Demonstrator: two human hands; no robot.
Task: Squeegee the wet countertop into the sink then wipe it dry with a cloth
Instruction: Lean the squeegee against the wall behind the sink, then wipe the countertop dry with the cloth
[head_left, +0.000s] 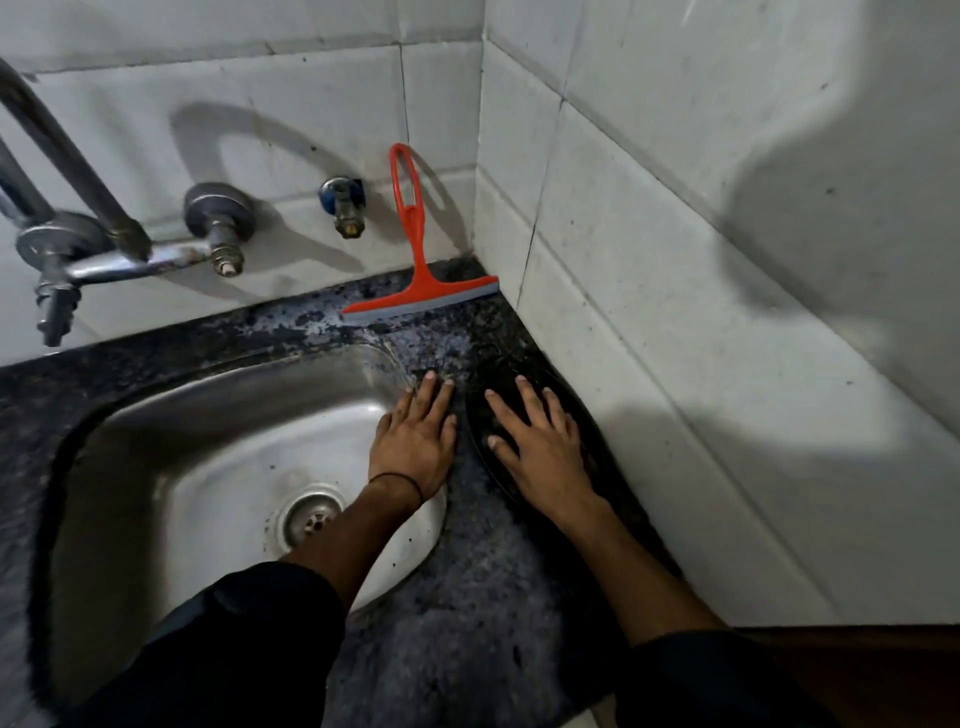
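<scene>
An orange squeegee (415, 270) leans upright against the back tiles, its grey blade resting on the dark speckled countertop (467, 571) in the corner. My right hand (540, 447) lies flat, fingers spread, pressing on a dark cloth (483, 410) beside the right wall. Flat and empty, my left hand (415, 436) rests on the counter strip at the steel sink's (208, 441) right rim, a thin black band on its wrist. Neither hand touches the squeegee.
Wall-mounted taps (218, 228) and a curved spout (62, 156) stand behind the sink. A small valve (345, 205) sticks out left of the squeegee. White tiled walls (701, 312) close the counter at the back and right. The drain (311, 517) sits in the sink bottom.
</scene>
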